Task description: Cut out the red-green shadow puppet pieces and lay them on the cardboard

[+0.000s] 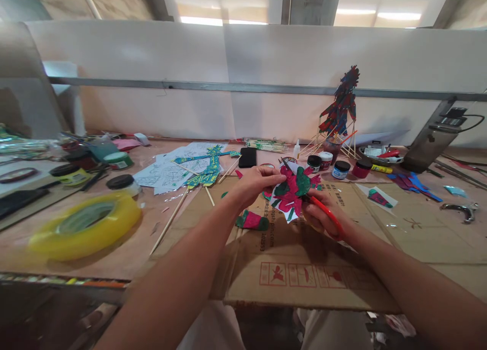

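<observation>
My left hand (pixel 257 183) pinches the upper left edge of a painted paper cutout (pixel 292 190), coloured magenta and green with white paper along its margins. My right hand (pixel 323 210) is closed around the red handles of a pair of scissors (pixel 325 214). Their blades run up behind the cutout, and a dark tip shows above it; how far the blades are apart is hidden. Just below my left hand, a magenta and green painted piece (pixel 252 221) lies on the cardboard (pixel 304 253). More painted pieces are partly covered by my hands.
A large yellow tape roll (pixel 85 225) lies at left. Behind are a blue-green puppet figure (pixel 209 168) on sticks, line drawings (pixel 163 173) and a black phone (pixel 247 157). Paint jars (pixel 341 169), a standing red-blue figure (pixel 338 104) and a bottle (pixel 433 142) are at right.
</observation>
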Demonstrator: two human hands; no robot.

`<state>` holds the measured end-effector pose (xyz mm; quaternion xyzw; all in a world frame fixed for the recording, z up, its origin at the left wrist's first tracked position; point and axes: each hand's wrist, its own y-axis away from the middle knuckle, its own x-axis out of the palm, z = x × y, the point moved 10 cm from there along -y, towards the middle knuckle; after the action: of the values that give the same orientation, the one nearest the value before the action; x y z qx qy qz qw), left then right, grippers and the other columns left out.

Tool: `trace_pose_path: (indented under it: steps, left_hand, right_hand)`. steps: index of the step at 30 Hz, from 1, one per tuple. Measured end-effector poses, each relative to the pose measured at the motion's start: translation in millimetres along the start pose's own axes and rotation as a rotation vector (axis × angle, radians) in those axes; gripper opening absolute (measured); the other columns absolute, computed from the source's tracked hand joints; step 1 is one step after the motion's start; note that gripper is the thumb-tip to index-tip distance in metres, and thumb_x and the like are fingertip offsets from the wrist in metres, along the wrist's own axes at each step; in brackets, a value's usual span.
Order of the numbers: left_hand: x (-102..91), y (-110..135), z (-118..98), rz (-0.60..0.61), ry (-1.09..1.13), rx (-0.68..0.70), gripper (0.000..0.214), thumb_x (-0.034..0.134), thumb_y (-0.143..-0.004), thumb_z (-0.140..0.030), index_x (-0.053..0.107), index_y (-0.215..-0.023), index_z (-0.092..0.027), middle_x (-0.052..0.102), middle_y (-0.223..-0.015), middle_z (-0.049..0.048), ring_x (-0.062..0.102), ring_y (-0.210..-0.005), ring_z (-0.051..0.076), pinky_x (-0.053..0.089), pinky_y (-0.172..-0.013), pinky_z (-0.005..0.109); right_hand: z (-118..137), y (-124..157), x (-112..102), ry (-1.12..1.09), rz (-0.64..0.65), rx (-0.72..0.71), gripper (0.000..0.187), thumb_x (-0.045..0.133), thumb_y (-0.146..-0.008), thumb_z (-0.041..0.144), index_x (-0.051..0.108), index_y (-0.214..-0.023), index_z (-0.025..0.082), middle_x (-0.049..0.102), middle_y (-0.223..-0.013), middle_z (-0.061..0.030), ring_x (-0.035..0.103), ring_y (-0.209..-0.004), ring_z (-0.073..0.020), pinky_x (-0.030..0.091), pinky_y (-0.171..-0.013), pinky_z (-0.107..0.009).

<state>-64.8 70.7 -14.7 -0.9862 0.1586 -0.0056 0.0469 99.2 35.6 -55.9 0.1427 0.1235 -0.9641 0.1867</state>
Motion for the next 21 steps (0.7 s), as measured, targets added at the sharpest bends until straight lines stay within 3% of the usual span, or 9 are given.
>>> trace_pose_path:
  steps: [4, 10, 14, 21]
  left_hand:
    - [-1.2, 0, -1, -0.014, 0.02, 0.0, 0.052, 0.098, -0.056, -0.062, 0.068, -0.063, -0.019, 0.056, -0.067, -0.0008, 0.045, -0.064, 0.011, 0.033, -0.06, 0.028]
    - [-7.6, -4, 2, -0.068, 0.055, 0.024, 0.047, 0.097, -0.058, -0.058, 0.074, -0.066, -0.018, 0.064, -0.073, 0.0025, 0.049, -0.066, 0.012, 0.031, -0.06, 0.028]
    - [-9.8, -5, 3, -0.092, 0.046, 0.037, 0.042, 0.096, -0.06, -0.054, 0.073, -0.065, -0.018, 0.064, -0.073, 0.002, 0.045, -0.064, 0.011, 0.029, -0.06, 0.028]
    - [-9.3, -4, 2, -0.091, 0.01, 0.041, 0.039, 0.093, -0.062, -0.051, 0.071, -0.062, -0.019, 0.061, -0.071, 0.0017, 0.046, -0.066, 0.012, 0.028, -0.06, 0.028]
  right_hand:
    - [-5, 2, -2, -0.072, -0.034, 0.081, 0.035, 0.075, -0.076, 0.052, 0.057, -0.095, 0.028, 0.047, -0.065, 0.0054, 0.039, -0.052, -0.0131, 0.034, -0.048, -0.028]
    - [-2, -1, 6, -0.114, 0.067, 0.062, 0.032, 0.072, -0.083, 0.055, 0.055, -0.084, 0.027, 0.037, -0.058, 0.0077, 0.027, -0.047, -0.0104, 0.025, -0.043, -0.026]
    - [-3, -3, 6, -0.079, 0.065, 0.055, 0.034, 0.068, -0.083, 0.053, 0.046, -0.075, 0.028, 0.036, -0.053, 0.0078, 0.028, -0.044, -0.0102, 0.022, -0.04, -0.026]
    - [6, -4, 4, 0.053, 0.086, -0.04, 0.032, 0.062, -0.088, 0.052, 0.047, -0.074, 0.027, 0.04, -0.052, 0.0074, 0.032, -0.046, -0.011, 0.027, -0.043, -0.027]
